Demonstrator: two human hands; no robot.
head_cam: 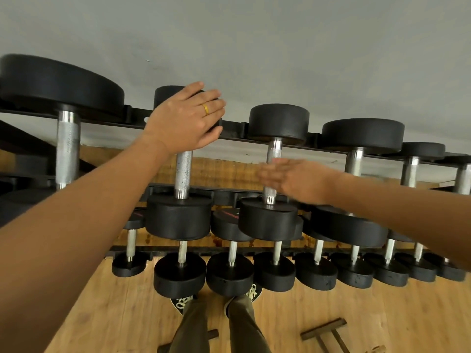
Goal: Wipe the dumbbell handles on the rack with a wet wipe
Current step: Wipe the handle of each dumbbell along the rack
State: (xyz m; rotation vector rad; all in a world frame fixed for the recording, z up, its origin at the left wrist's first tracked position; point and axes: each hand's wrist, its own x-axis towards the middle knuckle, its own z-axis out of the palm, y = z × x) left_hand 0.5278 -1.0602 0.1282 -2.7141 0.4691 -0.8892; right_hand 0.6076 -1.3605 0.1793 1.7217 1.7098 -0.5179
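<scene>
Black dumbbells with knurled steel handles lie in two rows on a black rack (237, 128). My left hand (187, 118), wearing a gold ring, rests with straight fingers on the far head of the second upper dumbbell, above its bare handle (183, 171). My right hand (298, 179) is blurred, fingers straight, held flat against the handle of the third upper dumbbell (275, 151). No wet wipe shows in either hand.
A lower row of smaller dumbbells (229, 271) juts toward my legs and shoes (229, 319) on the wooden floor. A wooden piece (323, 329) lies on the floor at lower right. A grey wall stands behind the rack.
</scene>
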